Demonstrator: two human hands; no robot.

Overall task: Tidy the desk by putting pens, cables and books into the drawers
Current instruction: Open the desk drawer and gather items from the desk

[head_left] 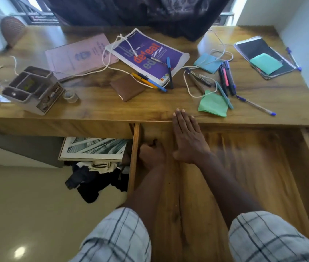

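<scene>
So the stuff you're tidying is all sitting on the table (93, 108) right now, nothing's in the drawer (253, 167) yet. The nearest bunch of pens (227, 78) is lying up and to the right of your right hand (188, 138), long axes running roughly away from you, with a clear blue-capped pen (256, 105) angled off to the right of them. A white cable (200, 86) is looping through that same pile, next to a green sticky pad (213, 106). Further back, the purple book (148, 55) is sitting mid-table with another cable (110, 53) draped across it, a few pens leaning on its near edge, and a pink book (80, 53) beside it on the left. A dark notebook (263, 55) is way over at the far right.

Your right hand is lying flat and open, fingertips resting on the table's front edge, holding nothing. Your left hand (151, 154) is curled down inside the pulled-out drawer near its left wall; can't tell if it's gripping anything, looks blurry.

My guess: the right hand's way closer to that pen cluster, so reaching forward and slightly right makes sense, grabbing them across their length.
</scene>
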